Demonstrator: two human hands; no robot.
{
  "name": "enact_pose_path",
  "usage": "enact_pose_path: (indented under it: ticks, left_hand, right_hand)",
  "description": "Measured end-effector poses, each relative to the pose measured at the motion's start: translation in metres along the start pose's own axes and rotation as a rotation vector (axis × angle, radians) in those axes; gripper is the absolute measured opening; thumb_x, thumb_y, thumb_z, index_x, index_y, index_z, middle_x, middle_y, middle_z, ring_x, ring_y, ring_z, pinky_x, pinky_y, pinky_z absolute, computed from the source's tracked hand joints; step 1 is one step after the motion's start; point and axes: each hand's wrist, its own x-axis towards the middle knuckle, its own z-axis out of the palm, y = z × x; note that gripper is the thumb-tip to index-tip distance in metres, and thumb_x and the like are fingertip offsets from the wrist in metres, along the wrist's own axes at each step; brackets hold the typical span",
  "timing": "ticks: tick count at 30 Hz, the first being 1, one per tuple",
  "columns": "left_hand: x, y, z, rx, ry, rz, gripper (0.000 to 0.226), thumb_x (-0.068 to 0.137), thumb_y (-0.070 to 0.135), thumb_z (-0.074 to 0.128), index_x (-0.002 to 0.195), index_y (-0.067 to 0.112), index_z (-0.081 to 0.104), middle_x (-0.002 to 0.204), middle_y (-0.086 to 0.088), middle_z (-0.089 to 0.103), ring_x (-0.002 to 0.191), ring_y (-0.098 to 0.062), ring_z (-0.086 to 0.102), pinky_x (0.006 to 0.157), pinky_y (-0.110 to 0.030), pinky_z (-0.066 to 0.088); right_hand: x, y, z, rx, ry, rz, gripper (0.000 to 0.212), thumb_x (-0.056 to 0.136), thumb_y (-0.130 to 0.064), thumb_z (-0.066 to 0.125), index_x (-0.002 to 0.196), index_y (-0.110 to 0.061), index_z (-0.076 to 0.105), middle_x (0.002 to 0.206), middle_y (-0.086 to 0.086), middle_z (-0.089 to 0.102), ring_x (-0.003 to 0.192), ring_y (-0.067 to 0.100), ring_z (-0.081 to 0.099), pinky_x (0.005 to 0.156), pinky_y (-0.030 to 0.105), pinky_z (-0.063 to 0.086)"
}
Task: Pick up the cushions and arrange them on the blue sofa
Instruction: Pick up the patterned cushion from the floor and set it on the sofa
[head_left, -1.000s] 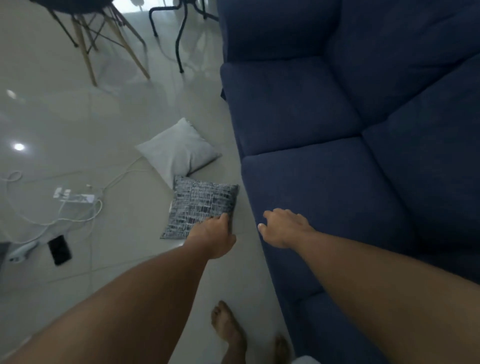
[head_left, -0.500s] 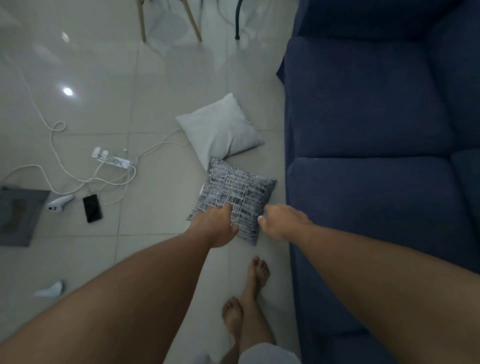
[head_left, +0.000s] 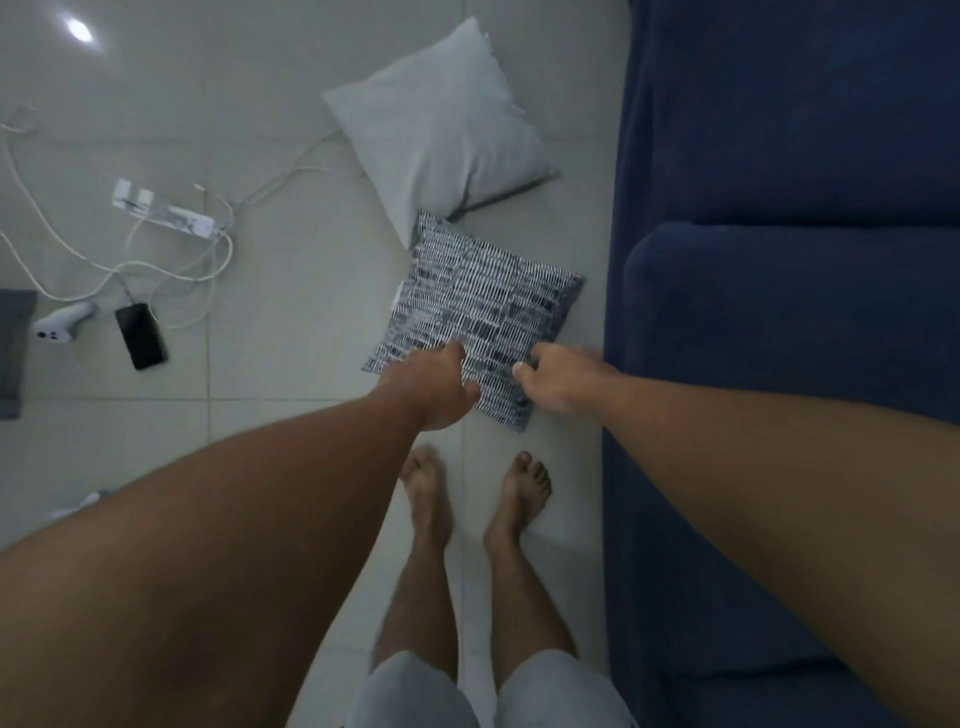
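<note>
Blue-white patterned cushion (head_left: 480, 312) on floor, L hand (head_left: 434, 387) & R hand (head_left: 558, 382) fingers clenched on near edge

Floor tiles (head_left: 270, 291) are looking glossy and smooth, throwing back a ceiling light. The blue sofa (head_left: 779, 322) is showing matt, soft woven cloth, and both cushions are cloth too: the patterned cushion (head_left: 483, 306) printed and matt, the plain grey cushion (head_left: 441, 124) smooth and matt. The phone (head_left: 141, 336) is looking glossy black, the power strip (head_left: 166, 215) white plastic.
</note>
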Motion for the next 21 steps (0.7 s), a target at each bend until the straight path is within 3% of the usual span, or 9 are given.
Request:
enact_pose_path:
  ticks: [7, 12, 15, 17, 19, 21]
  left_hand:
    - [0.081, -0.042, 0.039, -0.024, -0.039, -0.017, 0.064, 0.100, 0.050, 0.058, 0.151, 0.014, 0.047, 0.148, -0.018, 0.061, 0.134, -0.040, 0.058, 0.109, -0.052, 0.049]
    - [0.131, -0.074, 0.062, -0.139, -0.026, -0.032, 0.062, 0.100, 0.042, 0.063, 0.152, 0.011, 0.047, 0.151, -0.017, 0.058, 0.137, -0.039, 0.055, 0.110, -0.043, 0.045]
    - [0.158, -0.097, 0.084, -0.185, -0.027, -0.077, 0.064, 0.097, 0.048, 0.065, 0.149, 0.014, 0.050, 0.148, -0.013, 0.061, 0.134, -0.037, 0.058, 0.106, -0.042, 0.047]
    - [0.174, -0.107, 0.096, -0.210, -0.025, -0.081, 0.060, 0.097, 0.046, 0.066, 0.147, 0.014, 0.051, 0.146, -0.012, 0.062, 0.134, -0.038, 0.058, 0.106, -0.043, 0.047]
    - [0.189, -0.115, 0.105, -0.213, 0.006, -0.131, 0.058, 0.099, 0.037, 0.068, 0.147, 0.011, 0.051, 0.147, -0.015, 0.060, 0.136, -0.040, 0.056, 0.108, -0.043, 0.046]
    - [0.204, -0.120, 0.111, -0.261, 0.083, -0.214, 0.060, 0.097, 0.035, 0.070, 0.147, 0.009, 0.049, 0.146, -0.017, 0.060, 0.134, -0.040, 0.057, 0.107, -0.042, 0.046]
  right_hand:
    - [0.091, 0.013, 0.026, 0.076, -0.013, 0.036, 0.051, 0.110, -0.045, 0.041, 0.140, -0.007, 0.058, 0.136, 0.015, 0.060, 0.110, 0.029, 0.056, 0.086, 0.032, 0.039]
    - [0.159, 0.030, 0.058, 0.149, -0.032, 0.077, 0.058, 0.111, -0.045, 0.036, 0.155, -0.007, 0.046, 0.156, 0.015, 0.048, 0.139, 0.034, 0.050, 0.093, 0.033, 0.034]
    - [0.195, 0.044, 0.081, 0.242, -0.050, 0.135, 0.066, 0.112, -0.049, 0.035, 0.163, -0.008, 0.032, 0.168, 0.014, 0.035, 0.150, 0.037, 0.038, 0.109, 0.038, 0.035]
    - [0.215, 0.050, 0.094, 0.309, -0.057, 0.166, 0.068, 0.112, -0.050, 0.035, 0.165, -0.009, 0.029, 0.170, 0.014, 0.030, 0.152, 0.038, 0.036, 0.116, 0.044, 0.033]
    - [0.233, 0.053, 0.103, 0.371, -0.035, 0.207, 0.066, 0.112, -0.049, 0.035, 0.165, -0.011, 0.027, 0.170, 0.014, 0.030, 0.142, 0.037, 0.046, 0.114, 0.047, 0.037]
    - [0.247, 0.053, 0.108, 0.451, -0.006, 0.253, 0.068, 0.113, -0.047, 0.036, 0.169, -0.015, 0.014, 0.174, 0.010, 0.020, 0.145, 0.035, 0.043, 0.113, 0.044, 0.037]
